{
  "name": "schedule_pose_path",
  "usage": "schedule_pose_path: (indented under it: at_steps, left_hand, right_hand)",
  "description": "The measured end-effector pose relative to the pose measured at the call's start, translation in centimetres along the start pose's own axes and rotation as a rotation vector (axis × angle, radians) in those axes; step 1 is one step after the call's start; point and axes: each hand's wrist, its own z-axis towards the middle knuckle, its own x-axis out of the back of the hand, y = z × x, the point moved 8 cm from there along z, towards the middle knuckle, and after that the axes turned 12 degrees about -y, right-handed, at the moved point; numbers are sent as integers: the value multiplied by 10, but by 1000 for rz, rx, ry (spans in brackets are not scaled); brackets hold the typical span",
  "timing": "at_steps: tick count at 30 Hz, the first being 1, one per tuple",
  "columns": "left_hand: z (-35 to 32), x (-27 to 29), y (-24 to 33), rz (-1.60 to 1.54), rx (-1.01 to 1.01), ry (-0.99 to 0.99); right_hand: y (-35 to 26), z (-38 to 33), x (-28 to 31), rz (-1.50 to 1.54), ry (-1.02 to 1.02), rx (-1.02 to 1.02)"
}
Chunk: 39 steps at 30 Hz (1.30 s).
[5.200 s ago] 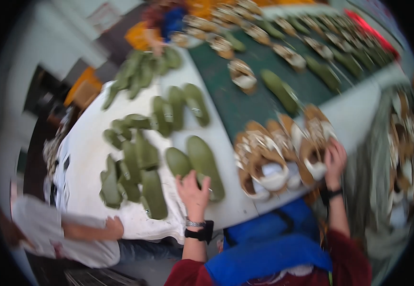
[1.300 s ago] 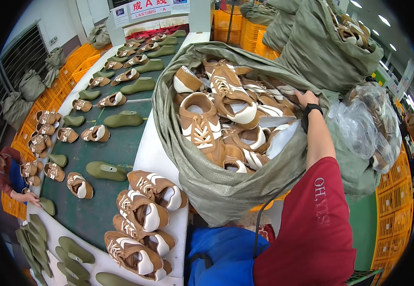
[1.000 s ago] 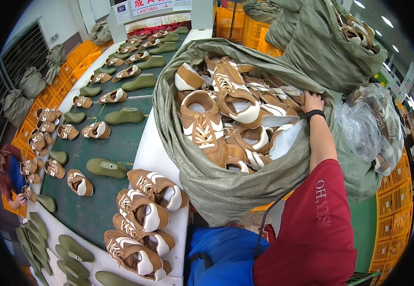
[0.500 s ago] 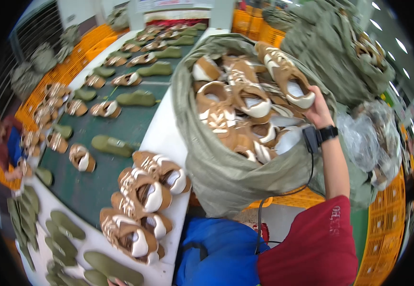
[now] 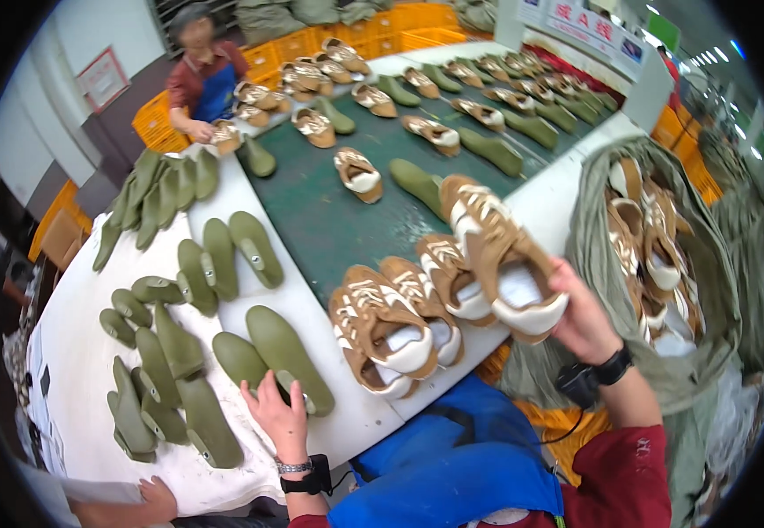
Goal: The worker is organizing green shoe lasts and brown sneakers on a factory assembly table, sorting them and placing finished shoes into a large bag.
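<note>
My right hand (image 5: 583,310) grips a brown and white shoe upper (image 5: 498,253) by its heel end and holds it over the table edge, above a row of similar shoe uppers (image 5: 395,321) lying side by side. My left hand (image 5: 278,415) rests open on the white table (image 5: 74,352), fingertips touching a green shoe last (image 5: 287,357). Several more green lasts (image 5: 171,370) lie to its left.
A grey-green sack (image 5: 655,264) full of shoe uppers stands at my right. A green conveyor belt (image 5: 329,224) carries shoes and lasts away. Another person (image 5: 204,72) works at the far end; someone's hand (image 5: 149,500) lies at the lower left. Orange crates (image 5: 347,22) line the back.
My right hand has lifted a shoe upper out of the sack and carried it left over the table. My view has swung left to the table; my left hand now shows on a green last.
</note>
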Motion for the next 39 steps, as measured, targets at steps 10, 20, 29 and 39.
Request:
schedule_pose_path:
  at_steps: [10, 20, 29, 39]
  left_hand:
    - [-1, -1, -1, -16, 10, -18]
    - [-1, -7, -9, 53, 26, -74]
    - [-2, 9, 17, 51, -10, -57]
    - [1, 20, 37, 35, 13, -100]
  right_hand:
    - [43, 30, -16, -1293, -108, -119]
    - [-153, -75, 75, -1614, 637, 215]
    - [-141, -134, 237, -1828, 717, -389]
    - [-225, -162, 188, -1261, 1057, 397]
